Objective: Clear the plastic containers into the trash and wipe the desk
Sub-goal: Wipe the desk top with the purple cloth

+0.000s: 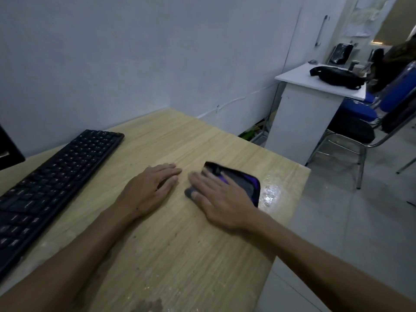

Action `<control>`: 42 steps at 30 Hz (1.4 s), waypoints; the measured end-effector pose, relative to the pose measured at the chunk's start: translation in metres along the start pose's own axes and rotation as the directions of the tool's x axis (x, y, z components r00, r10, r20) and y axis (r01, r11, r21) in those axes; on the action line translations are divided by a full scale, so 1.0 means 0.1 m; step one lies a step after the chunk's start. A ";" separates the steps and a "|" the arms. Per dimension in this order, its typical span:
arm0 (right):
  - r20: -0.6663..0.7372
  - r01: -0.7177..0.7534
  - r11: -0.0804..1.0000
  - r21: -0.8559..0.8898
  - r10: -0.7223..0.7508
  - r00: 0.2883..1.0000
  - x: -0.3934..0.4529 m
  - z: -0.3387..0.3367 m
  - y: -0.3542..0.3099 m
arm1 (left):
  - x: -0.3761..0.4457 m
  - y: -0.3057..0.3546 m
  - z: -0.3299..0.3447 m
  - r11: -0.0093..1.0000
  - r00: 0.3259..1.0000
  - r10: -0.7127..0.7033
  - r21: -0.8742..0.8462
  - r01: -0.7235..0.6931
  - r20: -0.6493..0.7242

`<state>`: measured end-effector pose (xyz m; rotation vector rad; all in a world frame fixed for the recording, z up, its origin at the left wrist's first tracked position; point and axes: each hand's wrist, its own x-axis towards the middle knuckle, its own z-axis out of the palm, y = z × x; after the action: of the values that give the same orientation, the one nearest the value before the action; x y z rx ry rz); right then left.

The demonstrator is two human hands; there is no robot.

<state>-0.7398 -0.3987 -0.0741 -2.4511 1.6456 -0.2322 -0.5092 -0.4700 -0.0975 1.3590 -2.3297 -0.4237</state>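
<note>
Wood-grain desk (180,255) shows crumbs and a wet patch (271,193) near its right edge — no plastic containers in view. Right hand (221,200) presses flat, fingers straight, on a folded dark cloth (242,180) with purple trim; left hand (149,191) rests flat and holds nothing beside the black keyboard (56,176). Cloth's long axis runs from far-left to near-right. Wiping well likely means even pressure, overlapping strokes toward the wet patch.

Single head-worn wide-angle view, which looked forward and steeply down from close above the wooden desk (175,244), its near edge at frame bottom, wall beyond, floor to its right.
</note>
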 end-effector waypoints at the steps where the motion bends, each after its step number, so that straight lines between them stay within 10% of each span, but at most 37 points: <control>1: 0.006 0.040 0.999 0.016 -0.041 0.999 -0.23 0.00 -0.06 | 0.00 0.00 0.01 1.000 1.000 0.009 0.001 -0.009 0.001; 10: -0.055 -0.562 0.825 -0.068 0.559 0.827 -0.40 -0.39 1.45 | -0.03 -0.02 -0.01 0.999 0.999 0.034 -0.018 -0.035 -0.019; 18: -0.060 -0.140 0.990 -0.015 0.139 0.988 -1.03 -0.01 0.26 | 0.00 -0.03 0.01 0.999 0.999 0.036 -0.004 -0.036 -0.023; 27: -0.107 -0.545 0.838 -0.032 0.539 0.835 -0.22 -0.28 1.51 | 0.01 -0.05 0.01 0.990 0.998 0.064 0.121 -0.067 0.027; 42: -0.047 -0.170 0.985 -0.017 0.169 0.984 -0.93 -0.12 0.79 | 0.46 0.96 0.42 0.954 0.938 0.299 -0.056 -0.294 0.173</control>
<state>-0.8487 -0.3426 -0.0841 -2.3187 1.8730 -0.2492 -0.6223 -0.4619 -0.0820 0.9659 -2.6116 -0.5009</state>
